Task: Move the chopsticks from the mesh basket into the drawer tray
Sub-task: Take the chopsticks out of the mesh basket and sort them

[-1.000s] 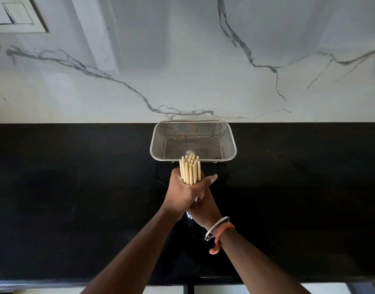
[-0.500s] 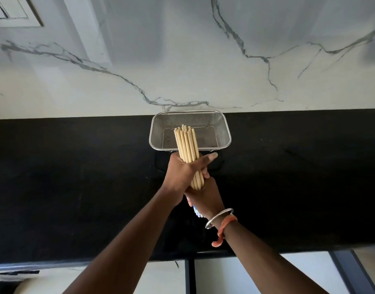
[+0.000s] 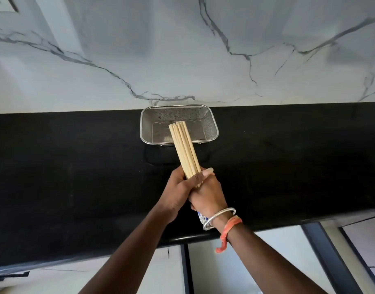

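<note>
Marble-patterned wall (image 3: 182,49), white with grey veins, filled the upper half of the head view. Below it ran a black countertop (image 3: 65,177), glossy, with pale cabinet fronts (image 3: 224,268) visible under its near edge. Mesh basket (image 3: 210,126), rectangular, metal rim, sat on the countertop against the wall; no chopsticks lay on its floor. Both forearms reached forward over the counter, hands meeting near its middle. Left hand (image 3: 178,194) was wrapped around the lower end of the chopsticks (image 3: 183,147), fingers curled tight, thumb laid across the front of the bundle. Right hand (image 3: 207,196) was pressed against the left and closed on the same bundle, fingers curled under; fingertips mostly hidden. The chopsticks, pale wood, were held as one tight bundle, tilted away from the person, far tips lying over the basket opening in this view; contact with the mesh could not be told. Right wrist carried a silver bangle (image 3: 220,215) and an orange thread band (image 3: 229,232).
</note>
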`<state>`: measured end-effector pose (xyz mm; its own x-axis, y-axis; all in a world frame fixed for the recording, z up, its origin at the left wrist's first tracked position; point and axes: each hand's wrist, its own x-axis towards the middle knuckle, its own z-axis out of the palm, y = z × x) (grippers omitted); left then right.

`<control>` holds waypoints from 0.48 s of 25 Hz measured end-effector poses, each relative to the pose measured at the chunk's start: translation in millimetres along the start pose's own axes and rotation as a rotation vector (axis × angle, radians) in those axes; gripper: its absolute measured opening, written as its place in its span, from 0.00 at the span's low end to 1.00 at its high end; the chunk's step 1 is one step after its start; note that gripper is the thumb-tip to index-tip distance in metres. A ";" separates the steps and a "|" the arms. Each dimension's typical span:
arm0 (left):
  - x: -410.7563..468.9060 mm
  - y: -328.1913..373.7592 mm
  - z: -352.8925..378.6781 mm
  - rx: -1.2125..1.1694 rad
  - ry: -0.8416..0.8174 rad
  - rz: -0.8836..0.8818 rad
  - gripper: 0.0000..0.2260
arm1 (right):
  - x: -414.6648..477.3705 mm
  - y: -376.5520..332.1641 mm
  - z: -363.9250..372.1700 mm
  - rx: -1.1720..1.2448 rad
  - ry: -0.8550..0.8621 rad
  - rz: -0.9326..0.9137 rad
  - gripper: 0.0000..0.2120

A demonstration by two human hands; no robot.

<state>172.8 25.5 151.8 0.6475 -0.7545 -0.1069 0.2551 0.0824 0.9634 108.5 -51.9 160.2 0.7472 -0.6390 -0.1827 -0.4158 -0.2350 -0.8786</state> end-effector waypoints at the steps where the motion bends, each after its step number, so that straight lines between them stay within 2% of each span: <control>1: -3.3 -2.2 1.1 0.005 0.007 -0.006 0.19 | -3.9 1.1 1.3 -0.032 0.013 0.008 0.12; 4: -10.5 -9.3 0.3 -0.009 0.031 -0.042 0.17 | -13.2 4.6 4.0 -0.055 0.029 0.054 0.14; 7: -5.0 -12.9 0.3 -0.090 0.044 -0.098 0.16 | -15.2 2.1 -2.6 -0.119 -0.081 0.091 0.17; 10: 6.2 -9.9 1.5 -0.347 0.122 -0.203 0.11 | -11.3 -4.7 -20.0 -0.158 -0.214 0.104 0.15; 12: 12.0 -8.9 0.4 -0.585 0.147 -0.297 0.08 | -9.9 -7.8 -35.5 -0.051 -0.263 0.120 0.12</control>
<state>178.1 15.5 142.0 0.5704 -0.7063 -0.4193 0.7577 0.2554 0.6006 86.0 -69.8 184.6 0.7972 -0.4542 -0.3977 -0.5295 -0.2097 -0.8220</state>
